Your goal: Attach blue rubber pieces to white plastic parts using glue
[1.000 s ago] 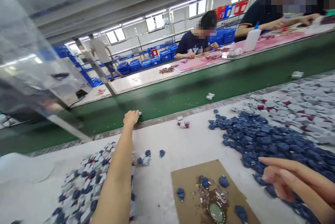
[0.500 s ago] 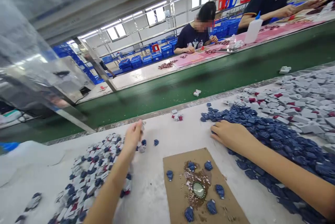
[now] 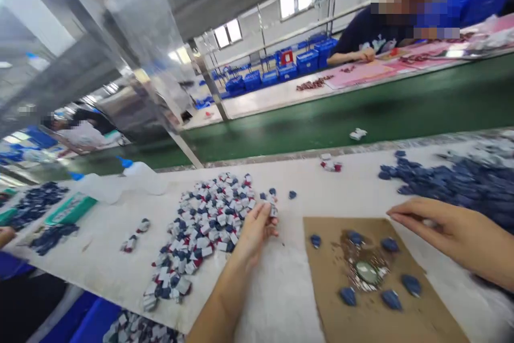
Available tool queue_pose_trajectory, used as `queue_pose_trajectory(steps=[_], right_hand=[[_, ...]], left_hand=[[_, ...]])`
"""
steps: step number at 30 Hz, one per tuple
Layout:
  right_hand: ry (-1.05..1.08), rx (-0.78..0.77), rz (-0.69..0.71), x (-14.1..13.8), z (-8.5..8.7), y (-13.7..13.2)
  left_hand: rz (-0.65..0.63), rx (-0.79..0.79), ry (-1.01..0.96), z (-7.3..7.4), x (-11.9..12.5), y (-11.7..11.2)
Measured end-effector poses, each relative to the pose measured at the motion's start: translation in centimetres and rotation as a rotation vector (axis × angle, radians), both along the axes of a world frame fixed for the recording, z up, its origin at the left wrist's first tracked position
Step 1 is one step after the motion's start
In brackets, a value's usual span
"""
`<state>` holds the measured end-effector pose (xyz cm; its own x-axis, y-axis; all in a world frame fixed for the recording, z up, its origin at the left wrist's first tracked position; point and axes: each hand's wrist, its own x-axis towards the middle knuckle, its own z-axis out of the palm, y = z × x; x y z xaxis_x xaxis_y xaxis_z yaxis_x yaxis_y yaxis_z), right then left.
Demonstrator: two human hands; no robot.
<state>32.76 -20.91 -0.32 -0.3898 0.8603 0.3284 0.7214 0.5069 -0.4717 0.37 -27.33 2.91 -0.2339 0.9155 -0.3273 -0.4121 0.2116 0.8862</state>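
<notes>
My left hand rests at the right edge of a heap of small white, blue and red pieces. Its fingertips pinch one white and blue piece. My right hand hovers palm down at the far right corner of a brown cardboard sheet, with its fingers curled together. What they enclose is hidden. On the cardboard, several dark blue pieces ring a glue smear with a round cap in it. A large pile of dark blue pieces lies just beyond my right hand.
A green conveyor belt runs past the far table edge with a stray piece on it. A co-worker sits across it. A white squeeze bottle lies far left, near a teal tray. A blue crate sits below.
My view has swung left and down. My left hand pulled back from the belt edge to the mixed heap. My right hand left the blue pile and moved to the cardboard's corner.
</notes>
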Motion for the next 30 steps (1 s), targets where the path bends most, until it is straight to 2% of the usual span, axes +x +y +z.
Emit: queue_pose_trajectory(steps=[3,5,8,10,15,18,22,24,27,30], right_hand=[[-0.001,-0.102,0.103,-1.9,2.1,-3.2],[-0.02,-0.143,0.148,-2.9,2.5,-5.0],[-0.048,-0.141,0.23,-3.8,1.9,-7.0],[-0.088,-0.08,0.28,-4.2,1.3,-7.7],[-0.288,0.128,0.415,-5.0,0.5,-7.8],[-0.336,0.149,0.45,-5.4,0.5,-7.5],[-0.234,0.005,0.428,-5.8,1.9,-7.1],[-0.047,-0.116,0.33,-6.3,3.4,-7.2],[0.263,-0.251,0.1,-7.3,6.0,-7.5],[0.364,-0.335,0.023,-8.4,7.7,-7.8]], left_hand=[[-0.039,-0.017,-0.063,0.4,0.5,-0.6],[-0.096,-0.034,-0.089,0.8,1.2,-1.1],[-0.21,-0.069,-0.098,1.0,2.5,-2.0],[-0.25,-0.097,-0.103,0.9,3.3,-2.5],[-0.254,-0.107,-0.123,0.2,4.0,-2.8],[-0.26,-0.101,-0.141,0.4,4.0,-2.9],[-0.283,-0.101,-0.155,0.7,4.0,-3.1],[-0.292,-0.095,-0.17,0.7,4.1,-3.2],[-0.315,-0.096,-0.197,0.8,4.4,-3.4],[-0.334,-0.109,-0.216,1.0,4.5,-3.6]])
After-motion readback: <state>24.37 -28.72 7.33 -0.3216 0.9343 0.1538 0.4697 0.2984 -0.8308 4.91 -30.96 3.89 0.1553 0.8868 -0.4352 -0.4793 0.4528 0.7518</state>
